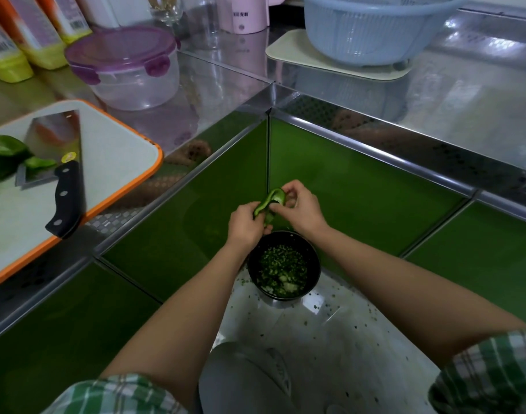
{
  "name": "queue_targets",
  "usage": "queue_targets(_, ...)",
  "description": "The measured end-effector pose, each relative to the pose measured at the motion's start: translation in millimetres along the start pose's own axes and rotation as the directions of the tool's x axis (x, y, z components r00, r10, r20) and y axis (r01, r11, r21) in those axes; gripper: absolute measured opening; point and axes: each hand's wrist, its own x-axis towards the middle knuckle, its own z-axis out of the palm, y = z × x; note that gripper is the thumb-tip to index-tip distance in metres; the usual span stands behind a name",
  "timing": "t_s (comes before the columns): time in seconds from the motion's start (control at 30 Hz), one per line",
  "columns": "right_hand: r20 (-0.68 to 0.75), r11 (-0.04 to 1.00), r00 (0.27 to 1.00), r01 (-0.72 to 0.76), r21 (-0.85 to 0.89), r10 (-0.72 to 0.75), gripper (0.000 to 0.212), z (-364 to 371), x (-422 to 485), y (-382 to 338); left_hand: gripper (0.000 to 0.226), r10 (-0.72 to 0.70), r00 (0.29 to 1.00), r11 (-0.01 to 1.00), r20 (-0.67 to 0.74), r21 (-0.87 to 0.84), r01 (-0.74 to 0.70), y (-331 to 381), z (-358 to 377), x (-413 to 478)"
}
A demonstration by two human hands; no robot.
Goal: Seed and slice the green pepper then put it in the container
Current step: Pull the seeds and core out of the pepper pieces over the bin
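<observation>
We hold the piece of green pepper (pixel 272 199) in both hands, low in front of the green cabinet fronts and just above the far rim of the black bin (pixel 317 264). The curled piece runs from lower left to upper right. The left hand (pixel 246 227) grips its lower end with the fingers wrapped round it. The right hand (pixel 302 211) pinches the upper edge between thumb and fingertips, and we judge it is picking out seeds or pith. Both hands touch the piece, so neither has to reach, and whatever comes loose should drop straight into the bin.

The bin on the floor holds many small green bits and some pale scraps, and more bits lie scattered on the floor around it.

Up on the bench (pixel 225 85), well to our left, more pepper pieces (pixel 5 156) lie on the orange-edged cutting board (pixel 115 150) against the cleaver (pixel 57 144). Behind the board stands the clear container (pixel 136 85) with its purple lid on, and it looks empty. We would have to take that lid off before any slices go in.
</observation>
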Motion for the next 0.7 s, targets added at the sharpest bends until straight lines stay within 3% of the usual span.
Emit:
queue_targets(0.07,0.020,0.999,0.999,-0.048,-0.008,0.048,0.028,1,1,1,0.017,-0.013,0.999,0.998,0.036,-0.069,0.016,2,2,-3)
queue_targets(0.23,-0.060,1.000,0.998,-0.007,0.025,0.009,0.018,-1,0,4,0.019,-0.110,0.979,0.907,0.174,-0.386,0.170,13,4,-11)
queue_targets(0.33,-0.061,0.994,0.995,-0.072,0.082,0.078,0.019,2,0,4,0.021,-0.139,0.978,0.900,0.157,-0.393,0.191,16,5,-10)
queue_targets(0.43,0.076,0.964,0.982,-0.185,0.190,0.174,0.029,4,1,3,0.017,-0.161,0.985,0.921,0.058,-0.350,0.171,13,6,-8)
queue_targets(0.53,0.202,0.962,0.943,-0.273,0.021,0.264,0.039,1,0,10,0.024,-0.216,0.975,0.926,-0.049,-0.326,0.189,8,2,-4)
queue_targets(0.57,0.174,0.953,0.937,-0.296,-0.071,0.304,0.033,-2,0,15,0.024,-0.229,0.971,0.926,-0.069,-0.323,0.196,8,1,-4)
queue_targets(0.63,0.102,0.941,0.937,-0.325,-0.096,0.334,0.013,-7,-2,23,0.019,-0.245,0.967,0.922,-0.073,-0.326,0.209,9,-1,-4)
queue_targets(0.7,0.063,0.963,0.961,-0.268,-0.019,0.268,0.020,-9,-3,25,0.012,-0.251,0.967,0.914,-0.048,-0.341,0.221,10,-1,-5)
